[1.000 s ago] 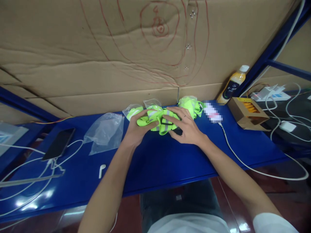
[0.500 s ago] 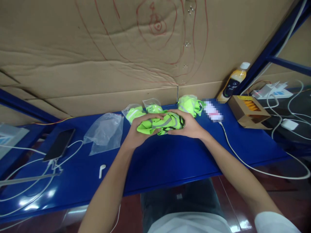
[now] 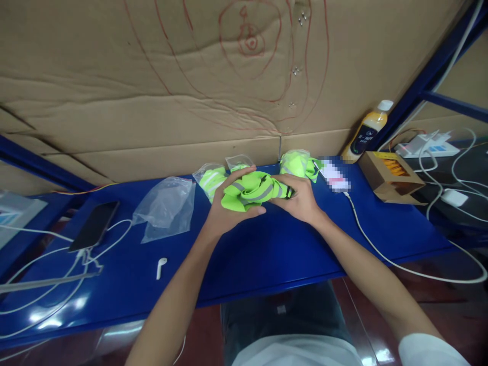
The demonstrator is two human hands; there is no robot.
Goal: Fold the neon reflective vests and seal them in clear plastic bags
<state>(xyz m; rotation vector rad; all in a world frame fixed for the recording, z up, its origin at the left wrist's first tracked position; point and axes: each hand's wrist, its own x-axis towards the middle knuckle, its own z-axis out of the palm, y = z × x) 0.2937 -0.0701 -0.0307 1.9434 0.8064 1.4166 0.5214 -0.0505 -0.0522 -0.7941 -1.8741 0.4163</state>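
Observation:
A bunched reflective vest, bright yellow-green with grey stripes, is held above the blue table between both hands. My left hand is wrapped round its left side, thumb below and fingers over the back. My right hand grips the right end, by a black edge. Behind the hands lie similar yellow-green bundles in clear bags: one at the left, a partly hidden one beside it, and another at the right. A flat clear plastic bag rests left of my left hand.
On the blue table lie a white earbud and a phone with white cables. At the right stand a juice bottle, an open cardboard box and a blurred-out white item. A cardboard wall closes the back.
The vest has been rolled or folded over, so a looped fold now faces up. My left hand has shifted slightly right, its thumb now extended under the vest.

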